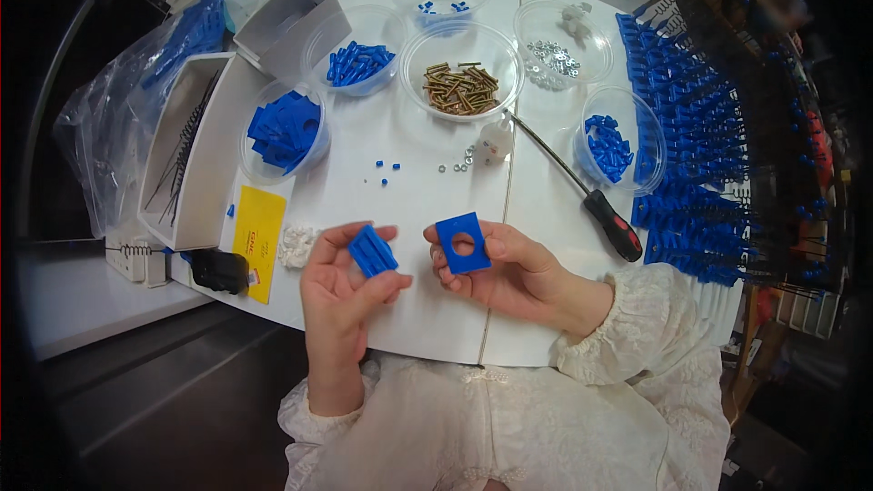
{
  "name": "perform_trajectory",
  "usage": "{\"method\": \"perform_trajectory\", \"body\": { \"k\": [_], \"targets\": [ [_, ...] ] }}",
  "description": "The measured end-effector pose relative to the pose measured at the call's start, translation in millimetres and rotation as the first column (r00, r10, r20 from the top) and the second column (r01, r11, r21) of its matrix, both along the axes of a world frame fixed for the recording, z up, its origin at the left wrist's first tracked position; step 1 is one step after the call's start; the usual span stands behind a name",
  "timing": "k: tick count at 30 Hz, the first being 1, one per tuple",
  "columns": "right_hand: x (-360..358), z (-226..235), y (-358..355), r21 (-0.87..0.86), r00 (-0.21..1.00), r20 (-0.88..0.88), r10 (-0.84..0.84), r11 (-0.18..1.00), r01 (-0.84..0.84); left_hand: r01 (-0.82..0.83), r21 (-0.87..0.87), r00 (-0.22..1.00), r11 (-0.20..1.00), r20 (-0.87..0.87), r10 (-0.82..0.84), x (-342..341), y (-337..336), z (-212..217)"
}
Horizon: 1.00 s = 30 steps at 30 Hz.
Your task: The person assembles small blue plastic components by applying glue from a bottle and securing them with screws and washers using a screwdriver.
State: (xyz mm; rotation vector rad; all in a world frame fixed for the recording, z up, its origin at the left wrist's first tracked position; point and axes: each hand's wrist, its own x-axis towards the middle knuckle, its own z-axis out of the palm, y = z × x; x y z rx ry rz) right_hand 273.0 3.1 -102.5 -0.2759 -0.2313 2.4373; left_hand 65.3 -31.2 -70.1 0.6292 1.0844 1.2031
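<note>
— So, starting with the biggest thing: what's underneath it all?

— A round white table [409, 191], with two hands over its near edge. At its right side lies a wide spread of blue assembled pieces [691, 127], too many to count.

— And the containers?

— Six clear round bowls. One holds brass screws [461, 86], one silver nuts [555, 55], one flat blue plates [284, 130]; the other three hold small blue parts. A red-and-black-handled screwdriver [596, 205] lies slanted between the bowls and the right hand, its tip toward the screws. A yellow card [258, 241] sits at the left edge.

— What's in the hands?

— Two blue parts, one each. The left hand [338, 295] pinches a ribbed blue block [372, 251] between thumb and fingertips; its long axis runs from upper left to lower right, ribbed face up toward the camera. The right hand [509, 273] grips a square blue plate with a round hole [463, 243], thumb below and fingers behind, the holed face tilted toward the camera and its top edge leaning slightly right.

— How are the hands posed?

— Both palms turn inward, facing each other, forearms coming up from the lower edge. The two parts are near one another, not touching, just above the table's near rim.

— Anything smaller?

— A few loose blue bits [386, 166] and small nuts [455, 164] on the tabletop.
</note>
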Motion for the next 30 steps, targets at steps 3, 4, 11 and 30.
{"method": "perform_trajectory", "body": {
  "k": [3, 4, 11, 30],
  "targets": [
    [-2, 0, -1, -0.001, 1.000, -0.003, -0.029, 1.000, 0.029, -0.030, -0.043, 0.998, 0.999, 0.054, 0.033, 11, -14, -9],
    [-2, -1, -1, 0.000, 1.000, 0.009, -0.027, 1.000, 0.027, -0.087, -0.058, 0.993, 0.995, 0.080, 0.091, 17, -17, -11],
    [-3, 9, 0, -0.003, 0.971, 0.225, -0.085, 0.996, 0.088, -0.074, -0.018, 0.971, 0.997, 0.227, 0.076, 22, -24, -16],
    [2, 46, -7, 0.536, 0.808, 0.525, -0.268, 0.841, -0.069, 0.065, -0.008, 0.825, 0.998, 0.563, -0.049, 35, -32, -13]
  ]
}}
